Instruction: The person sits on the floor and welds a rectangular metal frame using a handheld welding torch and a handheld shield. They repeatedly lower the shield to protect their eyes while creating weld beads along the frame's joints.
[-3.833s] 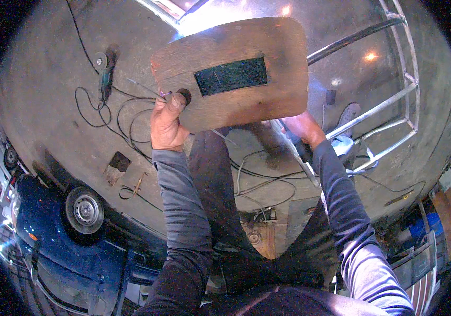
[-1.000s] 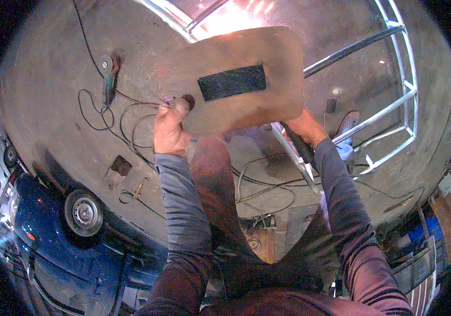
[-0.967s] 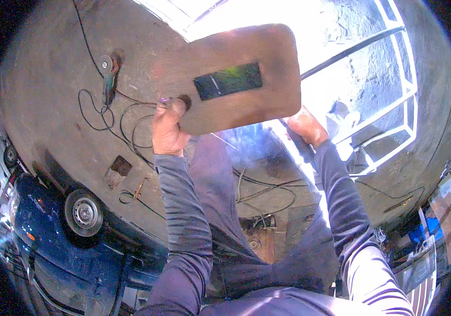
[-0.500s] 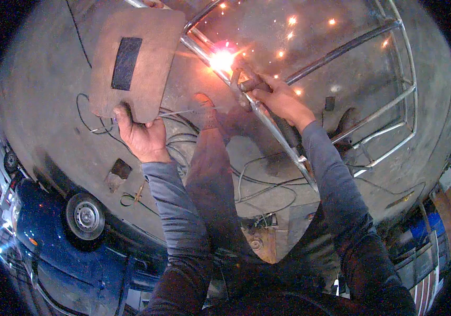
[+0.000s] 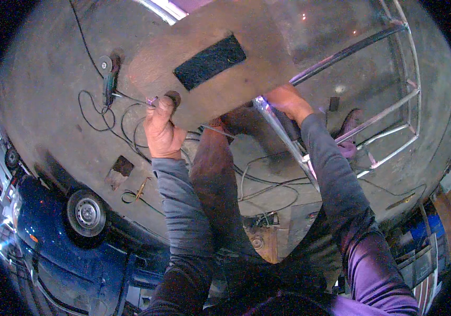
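My left hand [image 5: 163, 126] is closed on the lower corner of a brown hand-held welding shield [image 5: 267, 58] with a dark rectangular window. A thin rod sticks out beside that hand. Behind the shield's right edge, my right hand [image 5: 288, 102] is curled at the metal tube frame [image 5: 283, 129]; its fingertips are hidden. The electrode holder it gripped half a second ago is covered by the shield. Violet light glints on the tube beside the right hand, and the weld spot itself is out of sight.
An angle grinder [image 5: 108, 79] lies on the concrete floor at left, near looped cables [image 5: 131, 131]. A brass-coloured clamp [image 5: 141, 188] and a dark metal piece [image 5: 122, 167] lie closer. A dark blue car [image 5: 62, 247] stands at lower left. My foot is beneath the shield.
My left hand has swung the shield to the right, across the bright arc and the tube corner. The grinder has come into sight. My right hand stays at about the same place.
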Available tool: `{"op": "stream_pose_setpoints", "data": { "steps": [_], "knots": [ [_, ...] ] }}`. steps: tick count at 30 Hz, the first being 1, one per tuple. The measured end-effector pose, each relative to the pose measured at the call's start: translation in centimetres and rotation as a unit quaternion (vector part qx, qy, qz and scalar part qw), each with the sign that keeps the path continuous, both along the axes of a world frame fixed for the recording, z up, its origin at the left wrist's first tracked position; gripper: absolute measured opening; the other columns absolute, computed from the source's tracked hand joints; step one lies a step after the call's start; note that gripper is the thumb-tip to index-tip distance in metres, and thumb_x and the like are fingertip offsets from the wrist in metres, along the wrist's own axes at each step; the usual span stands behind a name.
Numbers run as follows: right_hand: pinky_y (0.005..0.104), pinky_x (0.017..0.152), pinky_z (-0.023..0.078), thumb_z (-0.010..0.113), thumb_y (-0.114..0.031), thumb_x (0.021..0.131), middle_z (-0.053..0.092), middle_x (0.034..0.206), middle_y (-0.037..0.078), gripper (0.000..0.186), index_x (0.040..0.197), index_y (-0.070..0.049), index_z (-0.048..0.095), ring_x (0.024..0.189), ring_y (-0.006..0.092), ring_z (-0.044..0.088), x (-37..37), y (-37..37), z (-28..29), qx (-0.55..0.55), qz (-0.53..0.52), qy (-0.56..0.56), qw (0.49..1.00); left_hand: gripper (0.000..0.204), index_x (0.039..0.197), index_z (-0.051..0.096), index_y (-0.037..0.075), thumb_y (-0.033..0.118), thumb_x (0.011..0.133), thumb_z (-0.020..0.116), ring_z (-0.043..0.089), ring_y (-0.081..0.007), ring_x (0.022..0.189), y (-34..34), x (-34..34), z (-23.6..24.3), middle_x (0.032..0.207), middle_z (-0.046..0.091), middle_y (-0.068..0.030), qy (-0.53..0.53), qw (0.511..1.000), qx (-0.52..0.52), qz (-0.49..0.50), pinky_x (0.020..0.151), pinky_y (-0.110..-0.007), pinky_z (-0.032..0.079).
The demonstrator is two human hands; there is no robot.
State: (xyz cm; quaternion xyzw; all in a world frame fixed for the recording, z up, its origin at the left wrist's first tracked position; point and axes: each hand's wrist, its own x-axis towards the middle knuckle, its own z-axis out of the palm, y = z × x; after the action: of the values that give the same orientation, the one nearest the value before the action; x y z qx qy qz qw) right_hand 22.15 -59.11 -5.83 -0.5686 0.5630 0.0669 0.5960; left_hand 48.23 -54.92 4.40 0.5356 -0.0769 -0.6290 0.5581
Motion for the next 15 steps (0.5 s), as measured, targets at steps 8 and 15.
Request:
{"op": "stream_pose_setpoints", "data": {
  "steps": [8,15],
  "knots": [
    [0.0398,0.079,0.052,0.055,-0.030,0.084,0.067,0.096,0.010,0.024,0.096,-0.013,0.068,0.086,0.0310,0.066,-0.6,3.0,-5.7,-0.147,0.050,-0.017,0.988,0.044,0.119,0.052,0.007,0.022,0.082,0.070,0.059,-0.0224,0.098,-0.6,-0.7,-0.1,0.106,0.060,-0.0063,0.021,1.000,-0.007,-0.006,0.087,-0.040,0.047],
    [0.0414,0.082,0.050,0.052,-0.023,0.086,0.065,0.104,0.011,0.025,0.104,-0.013,0.066,0.095,0.0326,0.063,-1.0,2.1,-4.0,-0.281,0.173,-0.011,0.944,0.047,0.121,0.050,0.006,0.024,0.082,0.070,0.058,-0.0223,0.100,-0.7,-0.7,-0.3,0.108,0.060,-0.0062,0.020,1.000,-0.010,-0.011,0.088,-0.041,0.047]
  ]
}}
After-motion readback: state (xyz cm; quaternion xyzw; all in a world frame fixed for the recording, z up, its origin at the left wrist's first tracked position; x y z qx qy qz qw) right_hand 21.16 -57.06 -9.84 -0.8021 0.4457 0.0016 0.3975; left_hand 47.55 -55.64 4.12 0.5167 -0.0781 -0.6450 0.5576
